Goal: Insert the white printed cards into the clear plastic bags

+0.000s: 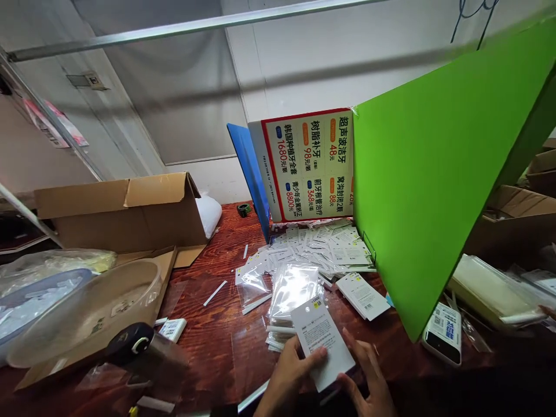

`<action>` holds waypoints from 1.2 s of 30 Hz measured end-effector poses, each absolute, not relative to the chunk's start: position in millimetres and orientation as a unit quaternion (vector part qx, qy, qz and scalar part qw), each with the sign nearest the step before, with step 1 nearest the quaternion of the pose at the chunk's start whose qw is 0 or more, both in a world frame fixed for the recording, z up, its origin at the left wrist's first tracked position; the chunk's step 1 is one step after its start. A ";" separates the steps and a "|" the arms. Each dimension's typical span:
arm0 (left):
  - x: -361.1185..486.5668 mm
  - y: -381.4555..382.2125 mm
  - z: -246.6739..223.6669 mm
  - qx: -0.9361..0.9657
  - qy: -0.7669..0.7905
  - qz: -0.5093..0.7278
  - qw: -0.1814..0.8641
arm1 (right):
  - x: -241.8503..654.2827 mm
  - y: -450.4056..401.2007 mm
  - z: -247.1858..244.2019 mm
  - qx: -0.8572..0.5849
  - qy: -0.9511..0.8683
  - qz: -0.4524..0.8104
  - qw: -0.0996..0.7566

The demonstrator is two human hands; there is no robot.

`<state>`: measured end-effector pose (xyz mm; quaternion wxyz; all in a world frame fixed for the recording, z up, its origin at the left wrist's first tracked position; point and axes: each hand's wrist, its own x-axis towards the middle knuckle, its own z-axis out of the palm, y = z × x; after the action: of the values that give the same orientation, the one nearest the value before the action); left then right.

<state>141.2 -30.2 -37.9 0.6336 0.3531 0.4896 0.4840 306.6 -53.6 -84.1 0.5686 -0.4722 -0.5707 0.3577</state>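
Observation:
My left hand (290, 370) grips a white printed card (324, 344), thumb on its face and fingers underneath. It has small text, a yellow mark and a hole at its top; whether more cards lie beneath it, I cannot tell. Around the card's lower right corner is my right hand (369, 379), its thumb and fingers apart; any contact with the card is unclear. Just beyond lies a pile of shiny clear plastic bags (293, 289). To its right rests a small stack of similar cards (362, 295). Behind spreads a large heap of loose cards (313, 246).
A green panel (434, 174) rises on the right, joined to a printed board (310, 168) behind the heap. Plastic bowls (143, 278) and a cardboard box (125, 214) stand left. A black-topped container (130, 341) is close by. A white boxed item (443, 333) lies right.

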 end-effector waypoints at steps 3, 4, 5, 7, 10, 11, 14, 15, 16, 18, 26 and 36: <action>141.3 -30.4 -41.3 0.369 0.500 0.464 0.631 | 304.9 -51.9 -89.6 -0.480 -0.562 0.365 0.567; 140.9 -29.4 -41.3 0.376 0.501 0.455 0.633 | 304.4 -51.2 -90.6 -0.481 -0.555 0.375 0.565; 140.4 -27.6 -40.7 0.382 0.503 0.451 0.631 | 304.0 -49.4 -90.8 -0.482 -0.547 0.385 0.565; 139.2 -21.8 -36.8 0.396 0.508 0.454 0.615 | 303.9 -39.6 -87.0 -0.487 -0.532 0.396 0.569; 136.1 -10.0 -24.1 0.426 0.534 0.460 0.568 | 308.0 -2.5 -69.6 -0.503 -0.517 0.392 0.571; 134.0 -6.2 -18.6 0.432 0.547 0.458 0.551 | 310.9 15.2 -62.1 -0.510 -0.520 0.382 0.568; 122.6 2.5 -3.8 0.443 0.581 0.471 0.494 | 324.9 70.0 -46.3 -0.572 -0.564 0.292 0.519; 117.0 4.2 -0.6 0.453 0.593 0.474 0.468 | 331.0 84.2 -45.3 -0.627 -0.595 0.221 0.452; 110.9 5.5 1.3 0.468 0.607 0.471 0.436 | 337.6 94.5 -46.6 -0.653 -0.599 0.190 0.422; 98.1 7.6 0.8 0.497 0.646 0.451 0.364 | 351.3 101.9 -54.1 -0.701 -0.603 0.138 0.353; 70.7 37.1 -35.7 0.538 0.713 0.421 0.154 | 378.6 67.2 -83.9 -0.786 -0.597 0.050 0.153; 50.4 63.3 -64.1 0.495 0.734 0.426 0.186 | 379.4 66.0 -92.2 -0.811 -0.569 0.055 0.127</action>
<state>50.4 63.3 -64.1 0.1859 0.4950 0.7341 0.4260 379.4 66.0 -92.2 0.1271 -0.8108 -0.5688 0.0546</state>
